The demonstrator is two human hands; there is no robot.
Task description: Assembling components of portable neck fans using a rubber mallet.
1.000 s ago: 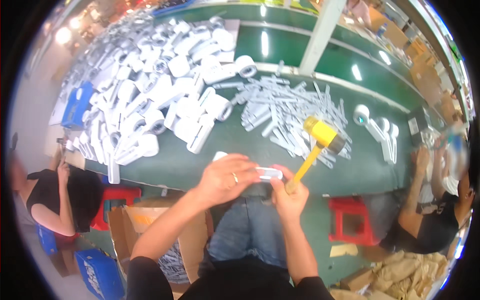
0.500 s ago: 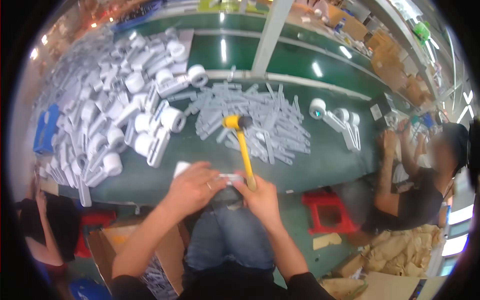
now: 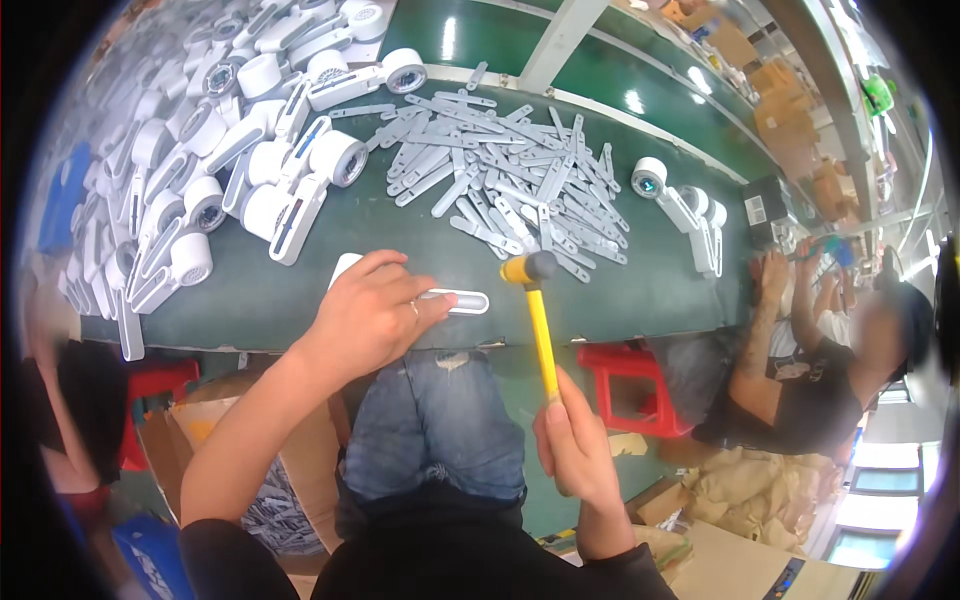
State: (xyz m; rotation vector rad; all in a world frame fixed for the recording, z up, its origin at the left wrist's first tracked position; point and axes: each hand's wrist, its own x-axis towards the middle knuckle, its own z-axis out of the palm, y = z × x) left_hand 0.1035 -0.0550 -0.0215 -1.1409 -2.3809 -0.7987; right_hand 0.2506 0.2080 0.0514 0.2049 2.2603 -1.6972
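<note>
Near the front edge of the table lies a white long-handled part [image 3: 468, 301], mostly covered by my left hand [image 3: 372, 312]. My left fingers curl over it and press it against the surface, and its rounded slotted end sticks out by the fingertips. My right hand [image 3: 580, 445] is closed round the yellow handle of a mallet [image 3: 542, 335]. The mallet's yellow and black head [image 3: 528, 267] is raised to the right of the part, apart from it. Beyond both hands spreads a heap of flat grey strips [image 3: 500, 165].
Many white round-headed parts [image 3: 265, 165] are piled at the left. A few similar parts [image 3: 685, 210] lie at the right, near a co-worker [image 3: 810, 370]. Red stools [image 3: 630, 390] stand below the table, and an open carton [image 3: 305, 470] holds more grey strips.
My right hand has drawn away from the white part toward the lower right, taking the mallet along. My left hand stays on the part. The head view has shifted.
</note>
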